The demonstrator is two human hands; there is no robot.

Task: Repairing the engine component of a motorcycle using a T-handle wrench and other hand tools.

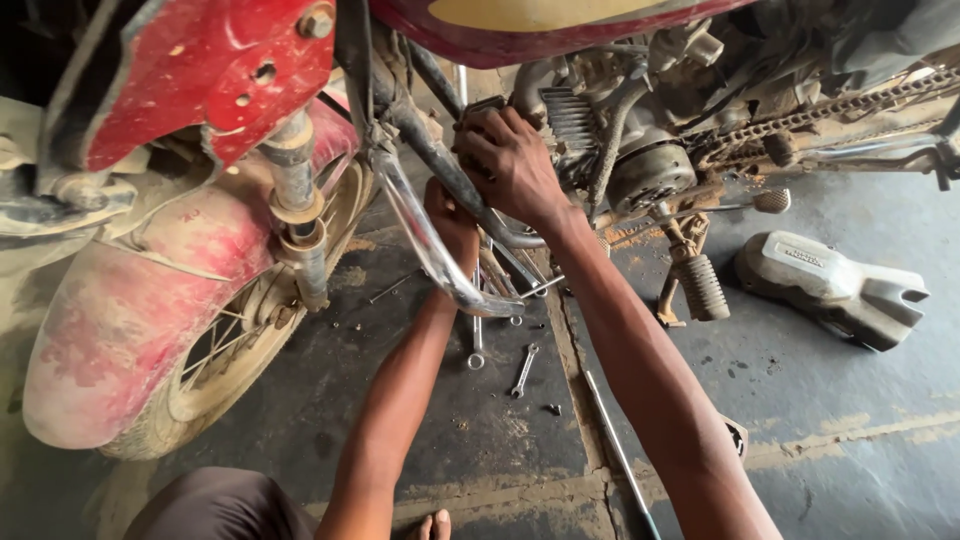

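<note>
Knee (215,505) at 7 o'clock, nearest the lens. Red fender (130,300) and wheel (215,360) at 9. Left hand (452,225), centre, fingers clenched around the chrome guard (425,245). Spanners (500,355) on the floor (440,420) below. Right hand (510,160), at 12, fingers curled on the engine (600,140). Grey cover (830,290) at 3.

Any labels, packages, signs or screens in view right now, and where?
Embossed lettering plate on the grey engine cover: lying on the floor at right, small raised oblong, same dull grey as the cover.
No packages, signs or screens visible.
</note>
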